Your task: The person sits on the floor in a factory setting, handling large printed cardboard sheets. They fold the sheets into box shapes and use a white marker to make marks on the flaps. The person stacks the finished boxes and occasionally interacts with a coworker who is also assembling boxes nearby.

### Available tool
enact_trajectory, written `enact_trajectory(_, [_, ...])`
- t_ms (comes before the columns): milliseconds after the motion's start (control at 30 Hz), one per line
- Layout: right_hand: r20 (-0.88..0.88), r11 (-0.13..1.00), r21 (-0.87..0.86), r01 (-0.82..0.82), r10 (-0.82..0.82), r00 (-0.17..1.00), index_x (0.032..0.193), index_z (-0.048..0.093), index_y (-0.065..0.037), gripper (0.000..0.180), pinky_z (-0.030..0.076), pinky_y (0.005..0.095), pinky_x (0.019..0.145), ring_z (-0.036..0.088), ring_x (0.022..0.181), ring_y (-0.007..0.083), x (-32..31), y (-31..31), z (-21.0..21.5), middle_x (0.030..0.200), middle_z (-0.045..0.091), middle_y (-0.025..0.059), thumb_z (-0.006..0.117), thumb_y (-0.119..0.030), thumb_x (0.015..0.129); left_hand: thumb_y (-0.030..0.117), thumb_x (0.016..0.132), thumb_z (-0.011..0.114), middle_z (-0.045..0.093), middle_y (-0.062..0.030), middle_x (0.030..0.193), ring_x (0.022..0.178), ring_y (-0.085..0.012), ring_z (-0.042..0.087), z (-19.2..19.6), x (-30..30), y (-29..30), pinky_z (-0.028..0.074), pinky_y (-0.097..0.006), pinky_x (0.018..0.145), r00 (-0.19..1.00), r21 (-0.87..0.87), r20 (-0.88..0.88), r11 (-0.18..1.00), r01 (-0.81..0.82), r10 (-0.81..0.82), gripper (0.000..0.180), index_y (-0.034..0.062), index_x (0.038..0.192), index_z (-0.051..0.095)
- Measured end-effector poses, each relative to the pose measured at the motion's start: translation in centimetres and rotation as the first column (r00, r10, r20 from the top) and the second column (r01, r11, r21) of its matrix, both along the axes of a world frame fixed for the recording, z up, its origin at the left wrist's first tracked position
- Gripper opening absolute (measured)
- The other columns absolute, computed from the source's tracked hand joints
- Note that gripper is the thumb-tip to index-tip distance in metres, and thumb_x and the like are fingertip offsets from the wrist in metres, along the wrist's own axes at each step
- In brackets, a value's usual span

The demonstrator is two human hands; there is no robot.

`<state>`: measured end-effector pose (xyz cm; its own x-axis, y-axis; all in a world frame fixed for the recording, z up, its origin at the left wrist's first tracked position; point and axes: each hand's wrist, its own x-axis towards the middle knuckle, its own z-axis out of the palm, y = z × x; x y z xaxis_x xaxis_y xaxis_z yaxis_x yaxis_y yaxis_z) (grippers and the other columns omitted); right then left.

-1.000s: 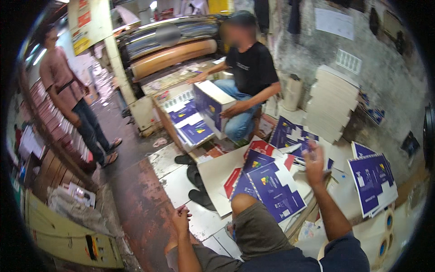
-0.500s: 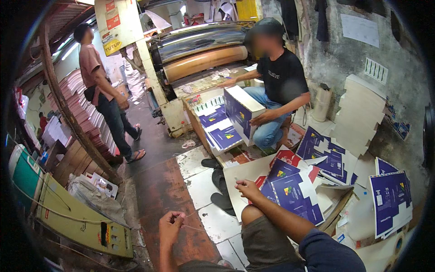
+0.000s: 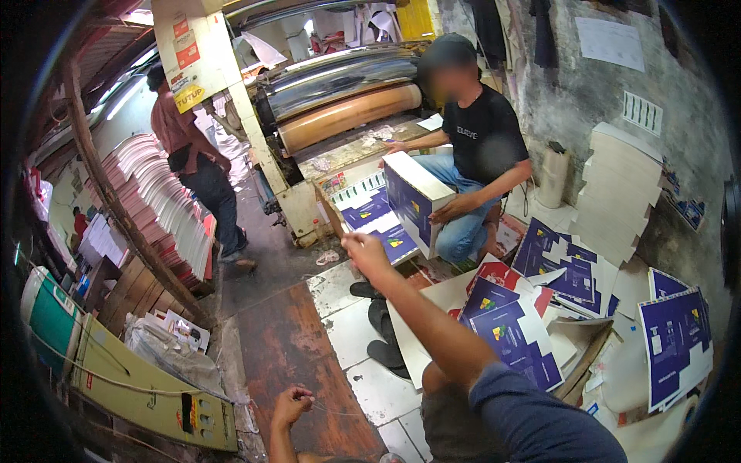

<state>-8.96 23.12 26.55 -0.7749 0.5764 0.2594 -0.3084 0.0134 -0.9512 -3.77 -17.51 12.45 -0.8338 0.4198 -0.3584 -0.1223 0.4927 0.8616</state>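
My left hand [image 3: 292, 405] is low in front of me with its fingers pinched on a thin pale thread [image 3: 336, 409], which trails off to the right over the floor. My right hand [image 3: 367, 255] is reached forward at the end of an outstretched arm, fingers curled closed; whatever they grip is too small to make out. In the picture it overlaps the near edge of an open box [image 3: 332, 212] of purple-and-white printed card sheets [image 3: 392, 241]. Behind it, a squatting co-worker steadies a thick stack of such sheets [image 3: 409, 204] with one hand.
A roller machine [image 3: 351, 116] stands behind the co-worker. To the right lie loose purple printed sheets [image 3: 505, 332] and a tall white stack [image 3: 617, 193]. Black sandals [image 3: 382, 332] rest on white tiles. Another person [image 3: 197, 162] stands left, by piled paper [image 3: 158, 201].
My right hand has swung forward and left, up toward the box. My left hand has sunk lower, still pinching the thread. The person at left has turned and stepped farther away.
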Motion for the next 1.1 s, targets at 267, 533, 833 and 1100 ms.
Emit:
enact_trajectory(267, [0.248, 0.976, -0.198, -0.095, 0.144, 0.958, 0.102, 0.069, 0.001, 0.034, 0.048, 0.0310, 0.056, 0.060, 0.062, 0.0155, 4.1, -6.3, -11.7, 0.081, 0.068, 0.0083, 0.065, -0.027, 0.083, 0.006, 0.079, 0.074, 0.066, -0.0081, 0.080, 0.073, -0.0171, 0.066, 1.5, 2.1, 2.1, 0.054, -0.028, 0.063, 0.999, -0.001, 0.042, 1.000, 0.006, -0.006, 0.035, -0.0058, 0.111, 0.064])
enact_trajectory(533, [0.368, 0.996, 0.013, -0.086, 0.075, 0.927, 0.109, 0.067, 0.002, 0.042, 0.049, 0.0350, 0.087, 0.065, 0.096, 0.0291, 2.6, -12.1, -10.9, 0.102, 0.069, 0.0197, 0.064, -0.028, 0.081, 0.008, 0.077, 0.072, 0.062, -0.0079, 0.071, 0.064, -0.0150, 0.061, 15.0, -4.0, 9.1, 0.051, -0.030, 0.062, 0.820, -0.246, -0.539, 0.967, 0.066, -0.193, 0.052, -0.0044, 0.125, 0.057])
enact_trajectory(833, [0.394, 0.999, -0.031, -0.020, 0.031, 0.918, 0.116, 0.063, 0.007, 0.050, 0.048, 0.0346, 0.092, 0.064, 0.106, 0.0308, 3.5, -9.7, -10.0, 0.112, 0.066, 0.0242, 0.064, -0.026, 0.080, 0.006, 0.073, 0.075, 0.067, -0.0157, 0.075, 0.068, -0.0246, 0.065, 28.6, -8.7, 24.3, 0.051, -0.035, 0.064, 0.462, -0.569, -0.676, 0.805, 0.168, -0.574, 0.085, -0.0014, 0.146, 0.031])
enact_trajectory(1100, [0.325, 0.999, -0.046, 0.030, -0.014, 0.946, 0.119, 0.060, 0.010, 0.051, 0.047, 0.0341, 0.094, 0.063, 0.108, 0.0304, 2.2, -7.4, -12.2, 0.115, 0.065, 0.0241, 0.066, -0.023, 0.081, 0.007, 0.064, 0.075, 0.065, -0.0281, 0.105, 0.101, -0.0387, 0.064, 31.0, -10.9, 28.7, 0.052, -0.043, 0.085, 0.527, -0.637, -0.636, 0.769, 0.055, -0.563, 0.090, -0.0026, 0.143, 0.033])
